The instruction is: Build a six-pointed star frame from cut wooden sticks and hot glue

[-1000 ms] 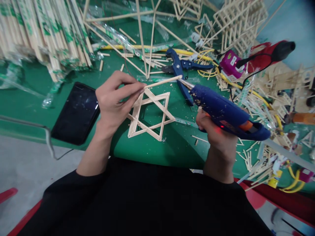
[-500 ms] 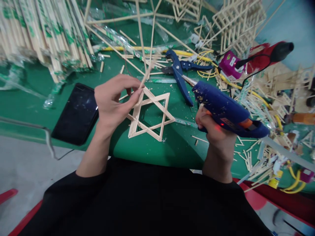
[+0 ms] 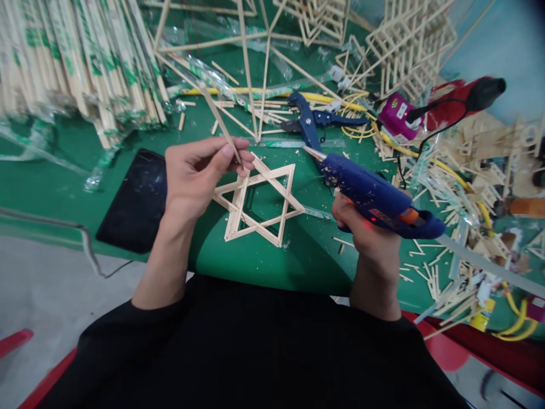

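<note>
Between thumb and fingers, my left hand point(image 3: 200, 176) pinches a thin wooden stick point(image 3: 219, 120), which tilts up and to the left. Just below and right of that hand, a six-pointed star of layered wooden sticks point(image 3: 284, 218) lies flat on the green table point(image 3: 238, 264); the fingers partly cover its upper left. My right hand point(image 3: 361, 227) is wrapped round the handle of a blue hot glue gun point(image 3: 366, 190). Its metal nozzle points left, above and right of the star, apart from it. A small red light glows on the gun.
Wrapped chopstick bundles point(image 3: 76, 68) fill the back left. A black phone point(image 3: 131, 201) lies beside my left forearm. Behind the glue gun are blue cutters point(image 3: 309, 119), a yellow cable point(image 3: 281, 94) and a purple socket block point(image 3: 398, 116). Stick frames point(image 3: 411, 48) stand at the back; scraps litter the right.
The stick in my left hand has swung from leaning right to leaning left. My right hand has brought the glue gun slightly left and lower. The star stays on the table.
</note>
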`<state>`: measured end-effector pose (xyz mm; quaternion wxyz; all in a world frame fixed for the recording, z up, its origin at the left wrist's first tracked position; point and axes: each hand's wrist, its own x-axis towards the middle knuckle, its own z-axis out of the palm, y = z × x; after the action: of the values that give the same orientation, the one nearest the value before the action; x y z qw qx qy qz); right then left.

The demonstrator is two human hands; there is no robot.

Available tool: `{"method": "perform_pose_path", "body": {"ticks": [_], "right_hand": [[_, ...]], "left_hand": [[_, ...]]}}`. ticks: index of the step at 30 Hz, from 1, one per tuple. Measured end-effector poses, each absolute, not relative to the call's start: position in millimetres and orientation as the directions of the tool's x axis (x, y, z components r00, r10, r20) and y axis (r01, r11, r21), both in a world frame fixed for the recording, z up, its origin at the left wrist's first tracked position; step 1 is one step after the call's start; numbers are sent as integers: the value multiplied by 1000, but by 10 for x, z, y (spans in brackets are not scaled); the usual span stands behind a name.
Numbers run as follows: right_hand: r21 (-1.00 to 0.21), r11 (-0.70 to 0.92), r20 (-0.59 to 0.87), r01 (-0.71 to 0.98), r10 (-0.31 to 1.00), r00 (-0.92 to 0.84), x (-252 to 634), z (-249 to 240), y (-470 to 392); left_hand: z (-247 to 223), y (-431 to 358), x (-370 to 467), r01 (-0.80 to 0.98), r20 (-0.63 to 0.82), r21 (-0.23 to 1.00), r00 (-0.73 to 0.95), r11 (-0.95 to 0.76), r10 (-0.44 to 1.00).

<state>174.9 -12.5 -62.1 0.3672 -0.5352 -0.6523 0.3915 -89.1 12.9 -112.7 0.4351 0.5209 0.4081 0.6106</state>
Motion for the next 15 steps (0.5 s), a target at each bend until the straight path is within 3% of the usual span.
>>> {"method": "perform_pose_path", "body": {"ticks": [8,12,15], "right_hand": [[-856,212,79,471,955,-287,1611,-444,-96],[-856,301,106,420,898,-428,1531,-404,-79],[-869,322,146,374,892,-428,1476,-417,-78]], "left_hand": [[-1118,138,-910,-170,323,930,-54,-327,945],[-1117,145,-922,-264,320,908,-67,-326,945],[-1117,162,-932,-330,320,888,-59,-321,946]]}}
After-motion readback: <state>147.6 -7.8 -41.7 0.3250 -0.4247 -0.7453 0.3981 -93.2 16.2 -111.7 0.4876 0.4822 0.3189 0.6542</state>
